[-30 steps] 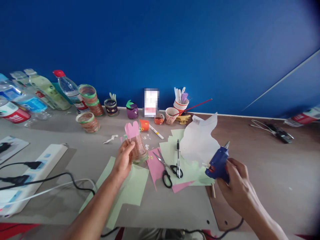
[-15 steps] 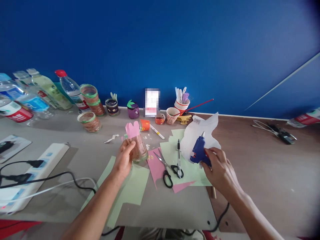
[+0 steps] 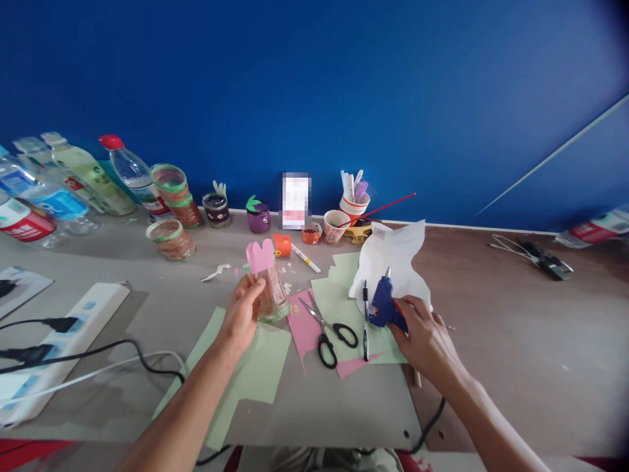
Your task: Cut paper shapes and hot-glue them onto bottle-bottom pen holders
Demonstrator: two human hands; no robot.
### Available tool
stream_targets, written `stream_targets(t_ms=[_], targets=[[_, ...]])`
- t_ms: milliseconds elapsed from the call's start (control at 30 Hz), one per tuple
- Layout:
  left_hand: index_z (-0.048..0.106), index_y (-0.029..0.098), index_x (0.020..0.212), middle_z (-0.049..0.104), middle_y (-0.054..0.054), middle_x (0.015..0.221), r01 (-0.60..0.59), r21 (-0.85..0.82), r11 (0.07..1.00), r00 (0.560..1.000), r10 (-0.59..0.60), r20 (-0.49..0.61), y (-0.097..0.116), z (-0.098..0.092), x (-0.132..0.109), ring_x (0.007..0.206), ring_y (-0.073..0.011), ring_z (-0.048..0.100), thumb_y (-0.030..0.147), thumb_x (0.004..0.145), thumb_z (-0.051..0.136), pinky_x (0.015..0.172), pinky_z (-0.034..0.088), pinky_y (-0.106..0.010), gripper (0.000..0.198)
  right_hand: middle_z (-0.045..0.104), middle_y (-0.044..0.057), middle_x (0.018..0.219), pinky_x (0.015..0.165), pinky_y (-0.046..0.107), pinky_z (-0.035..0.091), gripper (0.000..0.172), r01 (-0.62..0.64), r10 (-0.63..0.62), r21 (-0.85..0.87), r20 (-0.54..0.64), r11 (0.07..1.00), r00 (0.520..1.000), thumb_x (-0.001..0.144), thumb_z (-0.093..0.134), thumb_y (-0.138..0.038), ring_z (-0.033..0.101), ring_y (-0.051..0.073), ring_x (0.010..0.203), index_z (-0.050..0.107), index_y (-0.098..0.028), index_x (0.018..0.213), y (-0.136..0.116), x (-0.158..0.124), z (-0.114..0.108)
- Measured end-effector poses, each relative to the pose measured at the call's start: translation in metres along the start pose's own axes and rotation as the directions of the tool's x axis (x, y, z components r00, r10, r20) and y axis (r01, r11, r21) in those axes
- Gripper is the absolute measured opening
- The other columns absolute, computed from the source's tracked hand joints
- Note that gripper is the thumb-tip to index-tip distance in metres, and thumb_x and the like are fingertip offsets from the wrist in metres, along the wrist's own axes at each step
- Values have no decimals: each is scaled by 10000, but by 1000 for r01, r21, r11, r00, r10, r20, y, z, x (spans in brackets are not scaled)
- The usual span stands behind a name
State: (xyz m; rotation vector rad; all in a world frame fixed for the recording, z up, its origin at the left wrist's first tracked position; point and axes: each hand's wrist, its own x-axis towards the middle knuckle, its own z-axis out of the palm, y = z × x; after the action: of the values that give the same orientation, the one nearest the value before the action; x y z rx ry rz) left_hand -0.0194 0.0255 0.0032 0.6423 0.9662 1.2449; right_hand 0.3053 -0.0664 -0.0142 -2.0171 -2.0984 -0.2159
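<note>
Hands [image 3: 243,309] [image 3: 423,331] on jar [image 3: 272,298] and glue gun [image 3: 382,303], stick [image 3: 393,203] in cup [image 3: 335,233]

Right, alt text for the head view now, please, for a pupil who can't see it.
A person's left hand holds a clear container with a pink cutout at its top; the right hand holds a blue glue gun. Between them, open scissors lie across pink paper and green paper, with bottles and cups farther back.

Left hand [image 3: 244,308] holds a jar [image 3: 272,296], right hand [image 3: 426,332] a glue gun [image 3: 382,303].
</note>
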Motion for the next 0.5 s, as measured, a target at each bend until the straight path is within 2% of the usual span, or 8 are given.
stream_targets(t_ms=[200,500], targets=[[640,179,904,715,5,823,17,2,1000,1000,-17,-8,1,2,-1,729,-147,666,339,647,792,689,505,-252,339,598,138,1132,788,408,479,317,-9,10,5,-8,1000,1000,865,470,-224,626,281,965,542,-156,1167,-3,2,-2],[642,177,920,724,-8,871,22,-1,1000,1000,-22,-3,2,4,-3,761,-157,671,336,647,787,724,513,-267,347,650,122,1050,776,402,456,303,6,-4,-26,51,1000,999,841,503,-216,628,281,921,577,-153,1128,-11,4,-8]])
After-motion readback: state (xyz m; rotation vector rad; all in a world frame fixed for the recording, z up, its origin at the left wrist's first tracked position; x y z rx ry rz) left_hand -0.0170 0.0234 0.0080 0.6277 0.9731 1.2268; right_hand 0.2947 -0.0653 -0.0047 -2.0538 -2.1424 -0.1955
